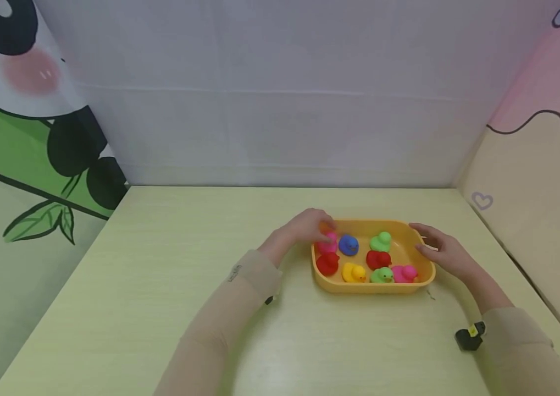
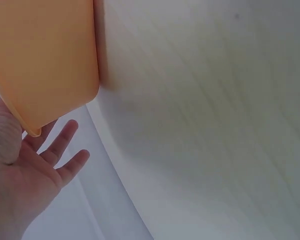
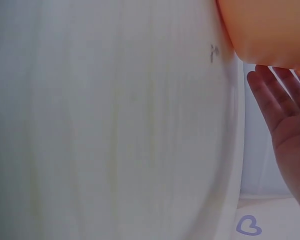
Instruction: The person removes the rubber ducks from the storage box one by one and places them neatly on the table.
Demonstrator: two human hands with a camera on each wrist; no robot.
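Observation:
A yellow-orange plastic tub (image 1: pixel 372 287) stands on the table with several small rubber ducks in it. At its left end my left hand (image 1: pixel 304 225) grips the rim, thumb over the inside above a pink duck (image 1: pixel 328 245). The left wrist view shows the tub's outer wall (image 2: pixel 50 60) and fingers (image 2: pixel 65 142) spread beyond the rim. On the opposite end my right hand (image 1: pixel 445 252) holds the rim, its thumb reaching over the edge. Fingers (image 3: pixel 270 95) lie along the tub's outside in the right wrist view. Red (image 1: pixel 327 264), blue (image 1: pixel 348 245) and yellow (image 1: pixel 354 273) ducks sit inside.
The pale wooden table (image 1: pixel 161 286) reaches left and in front of the tub. White cloth (image 1: pixel 280 126) hangs behind its far edge. Printed panels flank it, the right one (image 1: pixel 532 220) close beside my right arm. A small black device (image 1: pixel 470 338) is at my right wrist.

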